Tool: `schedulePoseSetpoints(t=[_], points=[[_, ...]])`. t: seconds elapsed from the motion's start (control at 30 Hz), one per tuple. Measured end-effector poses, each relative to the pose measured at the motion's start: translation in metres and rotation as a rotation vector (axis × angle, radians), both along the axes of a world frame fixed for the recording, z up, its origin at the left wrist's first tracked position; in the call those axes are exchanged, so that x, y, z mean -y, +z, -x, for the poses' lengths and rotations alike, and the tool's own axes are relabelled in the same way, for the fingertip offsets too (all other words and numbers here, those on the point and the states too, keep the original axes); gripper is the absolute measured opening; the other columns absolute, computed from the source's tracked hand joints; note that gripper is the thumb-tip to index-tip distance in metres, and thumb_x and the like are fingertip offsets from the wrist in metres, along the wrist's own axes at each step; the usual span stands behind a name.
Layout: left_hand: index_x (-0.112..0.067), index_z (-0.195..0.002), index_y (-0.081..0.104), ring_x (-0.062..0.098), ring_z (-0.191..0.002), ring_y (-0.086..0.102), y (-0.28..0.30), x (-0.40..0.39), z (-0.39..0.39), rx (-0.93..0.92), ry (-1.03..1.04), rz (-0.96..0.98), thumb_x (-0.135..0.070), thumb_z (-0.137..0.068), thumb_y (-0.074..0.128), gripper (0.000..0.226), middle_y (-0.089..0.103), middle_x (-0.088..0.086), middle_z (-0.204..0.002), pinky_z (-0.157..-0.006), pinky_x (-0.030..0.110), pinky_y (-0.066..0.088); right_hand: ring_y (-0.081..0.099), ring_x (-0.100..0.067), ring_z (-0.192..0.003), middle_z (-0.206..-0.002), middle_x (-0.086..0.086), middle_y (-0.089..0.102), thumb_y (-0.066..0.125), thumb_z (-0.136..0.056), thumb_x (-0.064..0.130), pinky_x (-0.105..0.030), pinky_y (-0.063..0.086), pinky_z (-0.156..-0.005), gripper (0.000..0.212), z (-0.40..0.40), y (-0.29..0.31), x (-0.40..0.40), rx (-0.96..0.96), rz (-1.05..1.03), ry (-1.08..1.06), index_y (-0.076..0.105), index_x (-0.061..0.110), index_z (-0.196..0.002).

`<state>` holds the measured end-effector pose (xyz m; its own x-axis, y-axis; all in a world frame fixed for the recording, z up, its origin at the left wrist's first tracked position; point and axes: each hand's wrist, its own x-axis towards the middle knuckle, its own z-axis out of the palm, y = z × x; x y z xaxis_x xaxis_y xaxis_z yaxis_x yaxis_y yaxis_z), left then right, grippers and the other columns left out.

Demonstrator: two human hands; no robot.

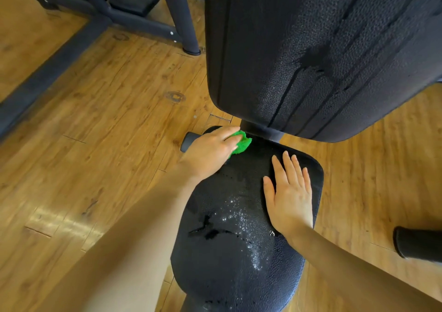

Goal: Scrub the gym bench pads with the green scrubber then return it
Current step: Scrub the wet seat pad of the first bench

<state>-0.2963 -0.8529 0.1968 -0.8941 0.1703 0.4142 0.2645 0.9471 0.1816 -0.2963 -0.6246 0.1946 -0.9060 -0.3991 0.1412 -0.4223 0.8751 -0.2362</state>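
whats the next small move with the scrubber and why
Probably drag the green scrubber, gripped by the left hand at the seat pad's far left corner, back toward the untouched foam mid-pad, while the right hand steadies it.

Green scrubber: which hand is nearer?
Left. The left hand grips the green scrubber at the seat pad's far edge; the right hand lies flat on the pad, apart from it.

Bright, even daylight; a glare patch sits on the wooden floor [51,218] left of the seat pad [239,252]. Wide-angle bending curves the edges; near forearms look soft.
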Motion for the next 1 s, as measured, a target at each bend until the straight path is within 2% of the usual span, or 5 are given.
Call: schedulePoseSetpoints(t=[0.23, 0.33, 0.5, 0.8, 1.0], points=[[0.001, -0.114, 0.068, 0.033, -0.117, 0.061, 0.009, -0.025, 0.005, -0.004, -0.043, -0.004, -0.001, -0.077, 0.077, 0.038, 0.061, 0.021, -0.128, -0.083, 0.046, 0.058, 0.018, -0.025, -0.149, -0.158, -0.010, 0.029, 0.021, -0.099, 0.047, -0.040, 0.007, -0.121, 0.063, 0.000, 0.001, 0.001, -0.005, -0.023, 0.003, 0.043, 0.011, -0.147], [-0.005, -0.115, 0.070, 0.036, -0.119, 0.059, 0.011, -0.040, 0.008, 0.011, -0.067, -0.021, -0.010, -0.080, 0.077, 0.036, 0.060, 0.022, -0.128, -0.092, 0.046, 0.053, 0.019, -0.025, -0.149, -0.158, -0.010, 0.029, 0.021, -0.099, 0.047, -0.040, 0.007, -0.121, 0.063, -0.001, 0.001, 0.001, -0.003, -0.031, 0.001, 0.043, 0.011, -0.146], [-0.002, -0.106, 0.072, 0.033, -0.111, 0.065, 0.010, -0.029, 0.007, 0.004, -0.061, -0.019, -0.006, -0.073, 0.082, 0.035, 0.065, 0.018, -0.120, -0.078, 0.044, 0.060, 0.017, -0.024, -0.149, -0.159, -0.009, 0.028, 0.020, -0.099, 0.047, -0.040, 0.007, -0.121, 0.064, -0.001, 0.003, 0.001, 0.009, -0.027, 0.004, 0.042, 0.012, -0.147], [-0.005, -0.112, 0.071, 0.028, -0.106, 0.067, 0.009, 0.006, -0.006, 0.051, 0.008, 0.031, -0.004, -0.073, 0.082, 0.040, 0.064, 0.013, -0.124, -0.070, 0.038, 0.061, 0.014, -0.023, -0.150, -0.160, -0.008, 0.025, 0.017, -0.098, 0.049, -0.038, 0.004, -0.122, 0.066, -0.001, 0.004, 0.000, 0.026, -0.021, 0.010, 0.039, 0.013, -0.149], [-0.005, -0.103, 0.074, 0.029, -0.104, 0.068, 0.013, 0.008, -0.011, 0.084, 0.083, 0.047, -0.002, -0.066, 0.087, 0.040, 0.067, 0.015, -0.120, -0.070, 0.036, 0.059, 0.015, -0.024, -0.150, -0.160, -0.009, 0.026, 0.019, -0.098, 0.049, -0.041, 0.007, -0.122, 0.066, -0.001, 0.003, 0.001, 0.020, -0.032, 0.004, 0.040, 0.012, -0.149]])
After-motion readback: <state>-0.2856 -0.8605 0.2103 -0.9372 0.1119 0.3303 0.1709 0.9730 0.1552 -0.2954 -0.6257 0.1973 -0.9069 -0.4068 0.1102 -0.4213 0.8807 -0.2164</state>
